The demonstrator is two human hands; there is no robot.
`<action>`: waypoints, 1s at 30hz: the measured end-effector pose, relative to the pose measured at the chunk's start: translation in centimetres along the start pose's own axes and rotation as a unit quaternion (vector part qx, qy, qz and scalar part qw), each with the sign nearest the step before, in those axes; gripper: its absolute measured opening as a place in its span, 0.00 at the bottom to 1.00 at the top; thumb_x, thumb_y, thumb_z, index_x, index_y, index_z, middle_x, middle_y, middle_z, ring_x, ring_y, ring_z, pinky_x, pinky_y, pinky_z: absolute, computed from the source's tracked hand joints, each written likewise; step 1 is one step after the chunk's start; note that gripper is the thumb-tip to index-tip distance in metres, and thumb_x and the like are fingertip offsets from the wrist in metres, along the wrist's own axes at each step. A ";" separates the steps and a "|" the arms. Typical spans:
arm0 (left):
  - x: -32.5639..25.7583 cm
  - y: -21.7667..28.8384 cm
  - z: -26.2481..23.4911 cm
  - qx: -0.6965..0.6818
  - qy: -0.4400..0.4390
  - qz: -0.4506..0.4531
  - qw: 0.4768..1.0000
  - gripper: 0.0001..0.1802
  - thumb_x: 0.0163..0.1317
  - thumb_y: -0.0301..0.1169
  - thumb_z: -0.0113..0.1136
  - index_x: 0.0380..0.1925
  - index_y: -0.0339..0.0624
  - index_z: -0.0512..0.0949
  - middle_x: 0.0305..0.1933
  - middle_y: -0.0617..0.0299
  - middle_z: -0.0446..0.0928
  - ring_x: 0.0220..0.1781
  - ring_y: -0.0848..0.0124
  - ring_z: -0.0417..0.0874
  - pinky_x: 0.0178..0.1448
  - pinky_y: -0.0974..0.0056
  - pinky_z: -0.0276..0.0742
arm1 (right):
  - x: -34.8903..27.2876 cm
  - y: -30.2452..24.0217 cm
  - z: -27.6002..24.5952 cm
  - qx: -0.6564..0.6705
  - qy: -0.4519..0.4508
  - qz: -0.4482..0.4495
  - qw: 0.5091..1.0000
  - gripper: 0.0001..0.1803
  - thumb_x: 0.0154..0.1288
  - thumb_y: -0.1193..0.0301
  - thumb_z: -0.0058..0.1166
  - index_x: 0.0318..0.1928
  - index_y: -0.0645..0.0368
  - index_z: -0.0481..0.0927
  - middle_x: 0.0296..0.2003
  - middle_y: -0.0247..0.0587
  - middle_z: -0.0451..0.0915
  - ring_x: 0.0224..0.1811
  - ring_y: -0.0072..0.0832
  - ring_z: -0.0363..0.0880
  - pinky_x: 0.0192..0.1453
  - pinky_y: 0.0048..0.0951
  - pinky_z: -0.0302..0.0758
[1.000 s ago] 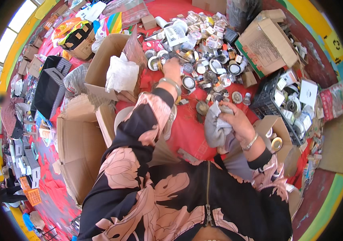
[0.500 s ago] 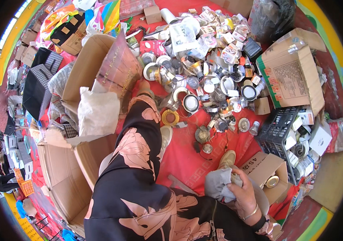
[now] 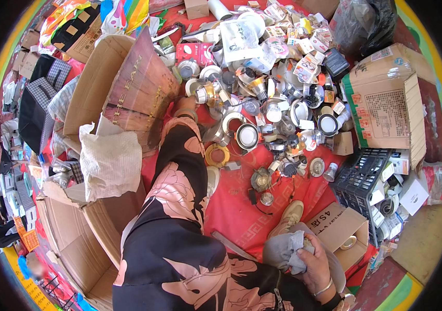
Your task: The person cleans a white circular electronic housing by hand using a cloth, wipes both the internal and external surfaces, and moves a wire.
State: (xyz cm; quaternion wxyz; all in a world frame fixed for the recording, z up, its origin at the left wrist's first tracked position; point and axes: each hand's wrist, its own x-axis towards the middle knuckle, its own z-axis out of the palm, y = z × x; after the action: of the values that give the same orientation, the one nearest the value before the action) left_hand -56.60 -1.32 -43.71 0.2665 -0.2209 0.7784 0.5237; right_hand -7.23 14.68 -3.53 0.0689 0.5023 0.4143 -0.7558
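Observation:
My left arm, in a black sleeve with pink flowers, stretches forward to the left edge of a pile of downlights. There my left hand [image 3: 186, 105] is right beside a silver-and-gold downlight [image 3: 204, 95]; its fingers are too small and partly hidden to show a grip. Close to my body on the right, my right hand [image 3: 315, 264] is closed around a crumpled grey cloth [image 3: 294, 248]. In front of me lie a black-rimmed round downlight [image 3: 247, 136], a yellow ring-shaped fitting [image 3: 217, 154] and a clear round lamp [image 3: 261, 179] on the red sheet [image 3: 241, 207].
Open cardboard boxes [image 3: 70, 233] stand at my left, under a white paper sheet [image 3: 111, 160]. A black plastic crate [image 3: 358, 173] of small boxes and a tall carton [image 3: 384, 106] are at the right. A small open carton [image 3: 343, 228] sits beside my right hand. Behind the pile lie many small boxes [image 3: 304, 44].
My left hand has moved slightly farther forward, up to the downlight at the pile's edge. The right hand still holds the grey cloth. The whole view has shifted a little.

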 end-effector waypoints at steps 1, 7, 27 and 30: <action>-0.5 0.2 -0.4 0.050 0.007 0.015 0.999 0.14 0.57 0.38 0.54 0.28 0.38 0.78 0.21 0.60 0.78 0.19 0.70 0.77 0.24 0.67 0.69 | -0.1 0.0 0.0 -0.002 -0.002 -0.004 1.000 0.23 0.57 0.78 0.55 0.54 0.65 0.68 0.43 0.39 0.76 0.45 0.24 0.75 0.53 0.27 0.71; -4.3 0.8 0.1 -0.006 -0.032 0.033 0.999 0.12 0.60 0.34 0.51 0.31 0.36 0.77 0.20 0.58 0.78 0.17 0.70 0.77 0.20 0.66 0.69 | -1.2 -0.3 0.6 -0.009 -0.007 -0.015 1.000 0.23 0.57 0.79 0.53 0.55 0.62 0.68 0.42 0.38 0.76 0.44 0.23 0.74 0.52 0.26 0.71; -33.0 -0.1 0.7 -0.072 -0.040 0.139 0.987 0.41 0.51 0.20 0.60 0.60 0.29 0.46 0.40 0.47 0.78 0.30 0.64 0.82 0.28 0.65 0.78 | -2.8 0.0 -2.0 0.018 -0.035 -0.267 0.963 0.22 0.59 0.73 0.56 0.54 0.63 0.70 0.40 0.37 0.79 0.37 0.22 0.78 0.38 0.24 0.76; -34.7 -0.7 1.8 -0.155 -0.186 0.219 0.945 0.54 0.53 0.14 0.55 0.66 0.36 0.24 0.38 0.51 0.78 0.29 0.69 0.80 0.25 0.67 0.76 | -3.3 -1.9 -3.8 0.125 0.013 -0.314 0.941 0.18 0.61 0.70 0.54 0.51 0.61 0.72 0.38 0.36 0.79 0.35 0.22 0.79 0.33 0.23 0.77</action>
State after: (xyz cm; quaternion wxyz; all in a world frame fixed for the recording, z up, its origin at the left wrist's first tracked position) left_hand -29.51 2.32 -22.33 0.2473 0.0177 0.6532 0.7155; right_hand -3.95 17.46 -0.32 -0.2409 0.3611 0.4544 -0.7779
